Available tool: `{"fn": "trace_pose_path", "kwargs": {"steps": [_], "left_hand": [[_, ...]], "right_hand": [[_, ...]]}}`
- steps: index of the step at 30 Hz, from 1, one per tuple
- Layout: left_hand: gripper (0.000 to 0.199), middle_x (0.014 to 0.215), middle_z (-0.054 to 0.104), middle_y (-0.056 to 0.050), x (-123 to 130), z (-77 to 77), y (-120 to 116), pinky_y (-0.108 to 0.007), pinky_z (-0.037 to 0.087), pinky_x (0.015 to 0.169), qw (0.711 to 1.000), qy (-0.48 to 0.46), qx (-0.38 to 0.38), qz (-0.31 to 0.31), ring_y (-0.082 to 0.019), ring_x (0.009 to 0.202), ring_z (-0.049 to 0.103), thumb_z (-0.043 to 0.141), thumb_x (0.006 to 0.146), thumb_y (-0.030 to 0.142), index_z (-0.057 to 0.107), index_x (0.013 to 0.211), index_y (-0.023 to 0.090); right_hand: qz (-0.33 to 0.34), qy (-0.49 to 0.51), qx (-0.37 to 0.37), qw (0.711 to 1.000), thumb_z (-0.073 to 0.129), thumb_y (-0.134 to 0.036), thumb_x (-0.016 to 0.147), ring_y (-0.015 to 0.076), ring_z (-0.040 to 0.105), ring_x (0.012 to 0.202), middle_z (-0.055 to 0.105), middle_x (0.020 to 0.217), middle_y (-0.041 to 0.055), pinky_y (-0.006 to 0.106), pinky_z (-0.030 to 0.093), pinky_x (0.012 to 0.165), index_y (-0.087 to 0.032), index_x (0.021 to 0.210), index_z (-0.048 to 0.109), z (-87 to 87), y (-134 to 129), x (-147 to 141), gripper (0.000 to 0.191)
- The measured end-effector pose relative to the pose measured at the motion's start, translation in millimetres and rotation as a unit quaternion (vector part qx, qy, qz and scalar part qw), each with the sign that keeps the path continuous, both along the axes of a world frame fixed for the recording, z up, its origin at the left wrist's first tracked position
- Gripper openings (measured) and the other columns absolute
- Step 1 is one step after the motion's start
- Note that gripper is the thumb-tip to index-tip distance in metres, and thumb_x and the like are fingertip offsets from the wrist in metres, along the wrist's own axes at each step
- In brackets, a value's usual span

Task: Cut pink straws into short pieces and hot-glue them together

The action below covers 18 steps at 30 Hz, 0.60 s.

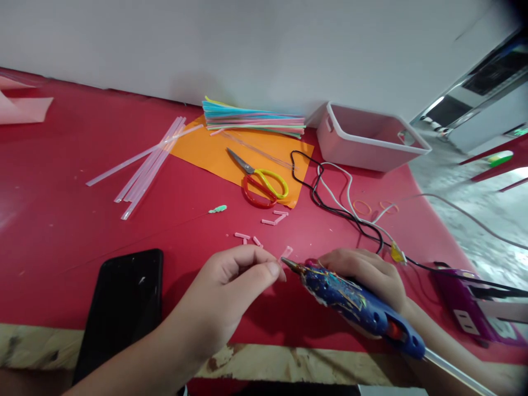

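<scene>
Between the thumb and fingers of my left hand [235, 291] is a small translucent pink straw piece [287, 252], pinched close to the nozzle. My right hand [367, 275] is wrapped round a blue hot glue gun [346, 300], its surface streaked with dried glue. The metal tip points left and almost meets the pinched piece; I cannot tell whether they touch. A clear glue stick [457, 374] sticks out of the gun's back end. Just beyond my fingers lie several short pink straw pieces [269, 222]. A small green twisted piece [218, 209] on a thin strand sits to their left.
Scissors [251, 170] lie on an orange sheet [198, 148], with a bundle of coloured sticks [251, 118] behind. Long clear pink straws [150, 159] are at left, a black phone [124, 302] nearer. Cables [330, 203] run right, below a pink bin [367, 148], towards a purple power strip [466, 308].
</scene>
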<state>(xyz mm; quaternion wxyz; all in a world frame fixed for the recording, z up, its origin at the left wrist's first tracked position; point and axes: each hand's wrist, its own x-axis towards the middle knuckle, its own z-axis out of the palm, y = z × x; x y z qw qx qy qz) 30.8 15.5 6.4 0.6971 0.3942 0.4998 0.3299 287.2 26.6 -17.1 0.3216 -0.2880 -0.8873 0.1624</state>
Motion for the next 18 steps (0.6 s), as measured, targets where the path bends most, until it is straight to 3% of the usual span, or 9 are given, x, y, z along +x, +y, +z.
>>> {"fn": "trace_pose_path", "kwargs": {"steps": [8,18], "left_hand": [[0.018,0.060,0.053,0.006,0.1,-1.0,-0.4,-0.027,0.017,0.047,0.999,-0.024,-0.019,0.012,-0.005,0.047,0.028,0.071,0.079,0.034,0.069,0.068,0.019],[0.017,0.054,0.043,0.009,0.8,5.0,-1.7,-0.026,0.020,0.049,0.999,-0.001,-0.024,0.028,-0.006,0.049,0.027,0.069,0.077,0.031,0.065,0.067,0.019]], "right_hand": [[-0.001,-0.012,0.022,1.000,0.046,-0.035,0.106,0.0169,0.072,0.063,0.074,0.077,0.0067,0.025,0.057,0.058,-0.019,0.100,0.059,2.2,1.9,-1.0,0.022],[-0.015,-0.009,0.029,0.999,0.046,-0.034,0.107,0.0164,0.072,0.067,0.072,0.079,0.0064,0.025,0.058,0.063,-0.019,0.101,0.057,-1.5,1.6,2.3,0.020]]}}
